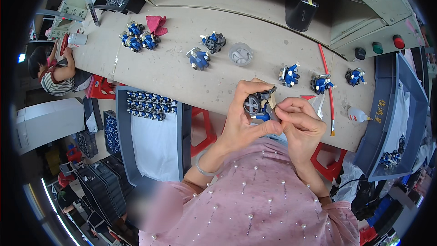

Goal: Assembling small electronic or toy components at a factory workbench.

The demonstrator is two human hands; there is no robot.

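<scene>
The left hand (243, 116) is clenched around a small blue toy figure (259, 105) with a grey round disc, held just above the chest and in front of the worktable edge (182, 77), while the right hand (302, 123) pinches at the figure's right side, fingertips (280, 109) closed on a small part I cannot make out. Judging by that narrow pinch, the piece could slip and drop into the lap below the grip, or go on crooked if the left hand twists; finished figures (289, 75) and a glue bottle (357, 115) lie beyond and right of the grip

toy figure (259, 105): lower part hidden by left hand (243, 120) | bin (391, 123) contents: too small
</scene>
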